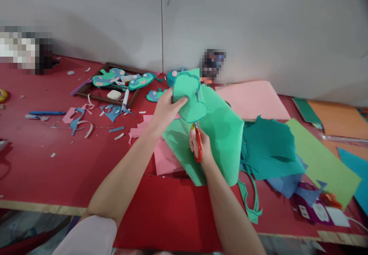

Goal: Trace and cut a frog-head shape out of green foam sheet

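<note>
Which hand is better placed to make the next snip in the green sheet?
Probably the right hand: it holds the scissors, blades at the green sheet, while the left hand pinches the sheet's outlined part.

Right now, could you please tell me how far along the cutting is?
Decorated green pieces in the brown frame look done. The left hand holds a rounded green shape; the right hand's red-handled scissors meet its lower edge. Apparently left: freeing it from the green sheet, perhaps decorating its plain face.
</note>
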The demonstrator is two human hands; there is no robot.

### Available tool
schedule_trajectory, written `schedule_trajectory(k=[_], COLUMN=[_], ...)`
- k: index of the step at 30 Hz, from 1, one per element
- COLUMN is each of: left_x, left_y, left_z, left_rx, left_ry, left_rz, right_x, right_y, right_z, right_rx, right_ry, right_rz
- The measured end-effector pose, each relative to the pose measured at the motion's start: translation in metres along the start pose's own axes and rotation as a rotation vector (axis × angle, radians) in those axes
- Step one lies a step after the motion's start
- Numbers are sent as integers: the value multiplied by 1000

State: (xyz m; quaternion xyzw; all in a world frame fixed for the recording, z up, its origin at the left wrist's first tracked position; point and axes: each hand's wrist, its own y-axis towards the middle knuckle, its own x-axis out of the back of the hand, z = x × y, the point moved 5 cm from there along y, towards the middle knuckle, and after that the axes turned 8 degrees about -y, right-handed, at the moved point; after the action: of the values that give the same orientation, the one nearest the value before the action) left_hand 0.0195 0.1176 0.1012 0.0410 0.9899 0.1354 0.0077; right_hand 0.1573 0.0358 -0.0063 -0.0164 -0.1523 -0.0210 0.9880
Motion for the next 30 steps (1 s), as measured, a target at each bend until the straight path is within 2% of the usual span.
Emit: schedule_trajectory(k=[6, 13, 17, 24, 30], left_x=[-1, -3, -5, -14, -12], left_y=[-2, -2, -3, -6, -6], left_z=[1, -1, -1, -2, 1], left_rx=[-22, -33, -22, -2, 17], left_ry=[73, 102, 135, 173, 166], left_rz=[11, 18, 38, 187, 205], right_x=[0, -2, -1, -1, -1], right_y=[-1, -4, -3, 0, 2], right_z=[4, 18, 18, 13, 16], right_rx=[35, 12, 17, -38, -44], right_ry=[35, 162, 204, 284, 235], right_rz=[35, 159, 145, 79, 103])
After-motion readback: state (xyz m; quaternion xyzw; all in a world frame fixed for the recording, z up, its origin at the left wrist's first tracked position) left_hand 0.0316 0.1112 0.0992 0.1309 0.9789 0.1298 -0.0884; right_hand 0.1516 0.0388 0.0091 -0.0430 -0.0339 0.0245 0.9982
